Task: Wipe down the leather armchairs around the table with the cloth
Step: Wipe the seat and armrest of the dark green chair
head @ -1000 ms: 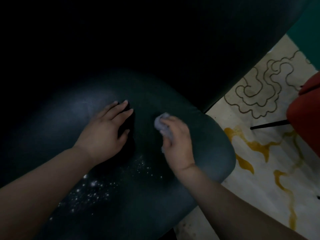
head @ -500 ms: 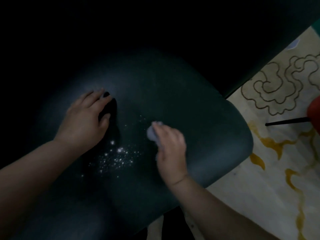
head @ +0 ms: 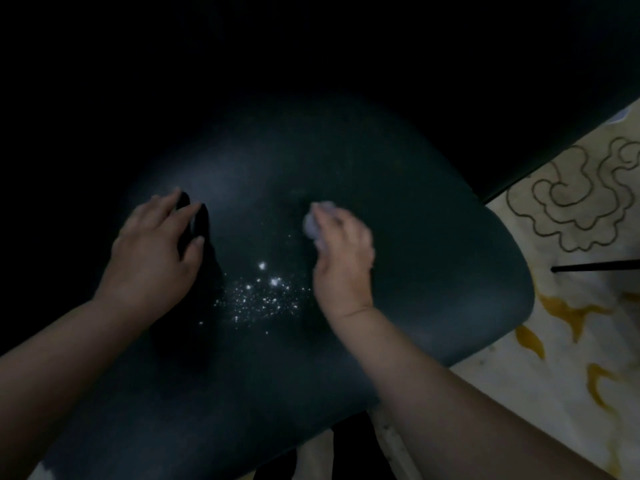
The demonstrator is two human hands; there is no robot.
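A crumpled pale cloth sits bunched under the curled fingers of the right hand on the dark leather armchair seat, glinting specks lie just left, the left hand rests flat with spread fingers, and patterned floor shows at right.

Both forearms are bare right up to where they leave view, no sleeve showing on either. The left hand and the right hand carry no glove, ring, watch or bracelet that can be made out in this dim light. The fingernails look short and unpainted.
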